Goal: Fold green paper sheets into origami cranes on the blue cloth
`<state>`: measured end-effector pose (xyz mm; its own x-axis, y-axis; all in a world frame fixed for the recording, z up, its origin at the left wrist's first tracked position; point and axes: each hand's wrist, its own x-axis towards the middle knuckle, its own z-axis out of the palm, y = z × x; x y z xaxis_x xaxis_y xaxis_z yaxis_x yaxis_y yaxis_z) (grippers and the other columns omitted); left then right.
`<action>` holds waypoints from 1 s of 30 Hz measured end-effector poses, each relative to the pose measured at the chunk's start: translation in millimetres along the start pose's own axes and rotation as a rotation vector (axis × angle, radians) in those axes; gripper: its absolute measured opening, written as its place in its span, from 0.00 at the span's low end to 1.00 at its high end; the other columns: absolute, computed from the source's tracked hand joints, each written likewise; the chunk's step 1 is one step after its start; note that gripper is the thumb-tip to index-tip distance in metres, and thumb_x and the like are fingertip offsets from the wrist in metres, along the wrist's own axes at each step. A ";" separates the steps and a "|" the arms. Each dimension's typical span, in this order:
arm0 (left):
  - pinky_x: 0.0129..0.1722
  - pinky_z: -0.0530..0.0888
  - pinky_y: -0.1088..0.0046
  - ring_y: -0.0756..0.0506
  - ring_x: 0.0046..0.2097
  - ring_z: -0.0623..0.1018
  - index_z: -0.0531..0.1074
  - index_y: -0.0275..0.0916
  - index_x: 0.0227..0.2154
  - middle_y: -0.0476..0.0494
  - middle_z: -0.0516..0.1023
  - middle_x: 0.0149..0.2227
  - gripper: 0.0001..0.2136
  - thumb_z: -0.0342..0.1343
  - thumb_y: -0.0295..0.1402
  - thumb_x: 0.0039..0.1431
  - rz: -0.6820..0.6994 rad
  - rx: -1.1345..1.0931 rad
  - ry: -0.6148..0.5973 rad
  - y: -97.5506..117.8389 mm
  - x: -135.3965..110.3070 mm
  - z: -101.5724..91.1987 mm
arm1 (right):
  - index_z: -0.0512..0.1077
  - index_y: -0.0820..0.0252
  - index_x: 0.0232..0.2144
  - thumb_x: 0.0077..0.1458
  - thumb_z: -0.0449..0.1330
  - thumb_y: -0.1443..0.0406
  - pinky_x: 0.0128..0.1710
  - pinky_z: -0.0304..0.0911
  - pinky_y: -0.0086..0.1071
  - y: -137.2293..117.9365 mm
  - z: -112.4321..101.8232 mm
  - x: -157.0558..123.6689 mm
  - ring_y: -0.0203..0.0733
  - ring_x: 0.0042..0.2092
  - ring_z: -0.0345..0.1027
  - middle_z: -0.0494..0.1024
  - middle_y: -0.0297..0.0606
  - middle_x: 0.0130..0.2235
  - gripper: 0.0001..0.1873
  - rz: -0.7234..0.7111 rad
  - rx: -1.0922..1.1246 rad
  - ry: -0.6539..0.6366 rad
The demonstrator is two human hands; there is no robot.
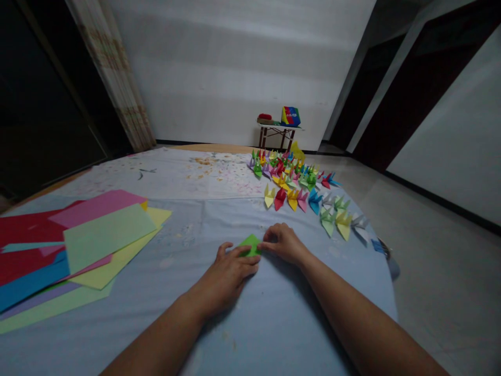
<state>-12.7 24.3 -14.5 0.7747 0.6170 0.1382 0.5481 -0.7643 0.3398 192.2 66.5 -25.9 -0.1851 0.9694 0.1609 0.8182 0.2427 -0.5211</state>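
The left forearm [156, 334] and right forearm [364, 318] are bare, with nothing worn on them as far as the view reaches. Each narrows evenly into a slim wrist, then widens into a bare, broad-backed hand: the left hand [227, 274] and the right hand [284, 244]. The fingers [274, 237] look fairly short and sturdy. Nails and fine skin detail are too dim and small to make out.

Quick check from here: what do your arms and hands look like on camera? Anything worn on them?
Your left forearm and right forearm are bare, with no sleeves in view. Your left hand and right hand are ungloved. No watch, band, ring or cable shows on either.
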 end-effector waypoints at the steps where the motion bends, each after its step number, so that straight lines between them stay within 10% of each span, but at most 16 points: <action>1: 0.53 0.48 0.52 0.42 0.57 0.61 0.69 0.47 0.42 0.50 0.71 0.51 0.13 0.46 0.26 0.58 0.000 -0.001 0.010 0.1 0.0 1.1 | 0.73 0.57 0.25 0.41 0.63 0.53 0.37 0.52 0.32 -2.1 0.4 -0.7 0.40 0.37 0.62 0.73 0.36 0.30 0.15 0.002 -0.017 -0.035; 23: 0.51 0.49 0.52 0.41 0.52 0.65 0.73 0.44 0.32 0.51 0.75 0.45 0.13 0.46 0.22 0.50 -0.024 -0.001 -0.126 13.5 -6.3 -17.2 | 0.74 0.57 0.26 0.46 0.60 0.57 0.33 0.52 0.29 2.3 3.0 4.9 0.38 0.35 0.63 0.74 0.35 0.30 0.10 0.048 -0.053 -0.069; 30: 0.50 0.58 0.60 0.44 0.51 0.67 0.64 0.42 0.50 0.43 0.71 0.49 0.18 0.45 0.28 0.56 -0.190 -0.002 0.177 -15.3 -5.1 -8.2 | 0.73 0.58 0.28 0.48 0.60 0.58 0.36 0.52 0.31 3.1 3.8 1.9 0.39 0.36 0.62 0.73 0.35 0.30 0.09 -0.057 -0.057 -0.044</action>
<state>-27.6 34.4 -12.8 0.5905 0.7729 0.2324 0.6776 -0.6312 0.3773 192.3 69.2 -30.3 -0.2551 0.9550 0.1516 0.8349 0.2966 -0.4637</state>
